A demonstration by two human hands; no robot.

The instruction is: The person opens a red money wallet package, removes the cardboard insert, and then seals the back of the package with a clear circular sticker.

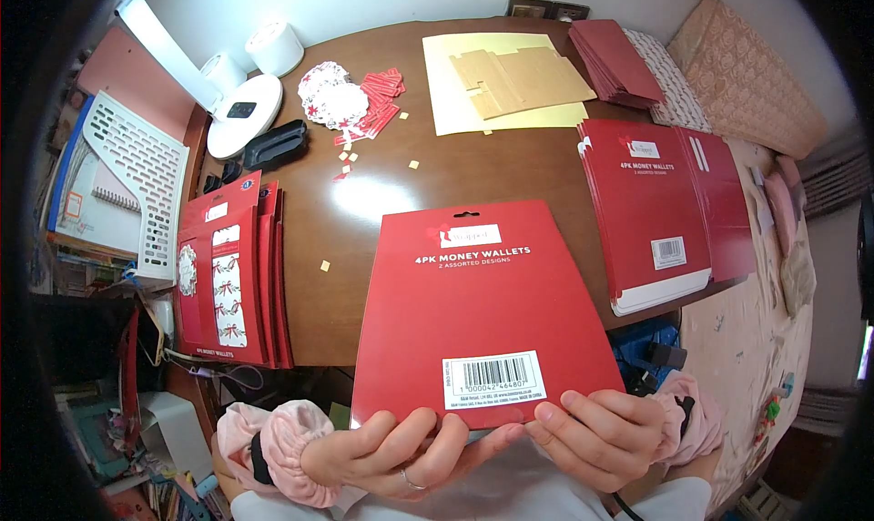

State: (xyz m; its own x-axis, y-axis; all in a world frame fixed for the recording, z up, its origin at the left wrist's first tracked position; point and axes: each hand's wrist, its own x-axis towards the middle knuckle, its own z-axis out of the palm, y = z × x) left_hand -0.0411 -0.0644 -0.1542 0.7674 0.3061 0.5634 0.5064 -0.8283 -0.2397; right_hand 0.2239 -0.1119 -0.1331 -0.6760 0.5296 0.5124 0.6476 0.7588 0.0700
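Both hands hold a red money wallet pack (482, 321) by its near edge, in front of me. Its printed back faces up, with a barcode label near the bottom and a hang hole at the top. My left hand (405, 453) has its fingers curled at the lower left edge, a ring on one finger. At the lower right corner, my right hand (596, 439) grips with bent fingers and the thumb near the edge. The underside of the pack is hidden from view.
Finished-looking red packs (223, 275) stack at the left. Flat red card sleeves (651, 211) lie at the right, below dark red envelopes (614, 61). Cut-out tags (332, 97), red strips (378, 107), yellow card (442, 93) and a lamp base (246, 116) stand farther back.
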